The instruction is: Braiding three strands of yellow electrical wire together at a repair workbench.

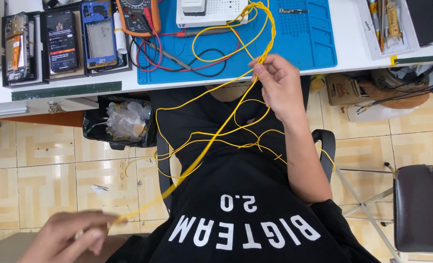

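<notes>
A long thin yellow wire runs in tangled loops from the blue work mat down over my lap. My right hand is raised at the table's edge and pinches several strands of the wire between thumb and fingers. My left hand, blurred at the bottom left, grips the wire's lower stretch, which is drawn taut in a diagonal line between the two hands. Loose loops hang over my black shirt and the chair's armrests.
On the white table stand an orange multimeter with red and black leads, a white device, opened phones in black trays and a tool tray. A black bin sits under the table. A dark stool stands at right.
</notes>
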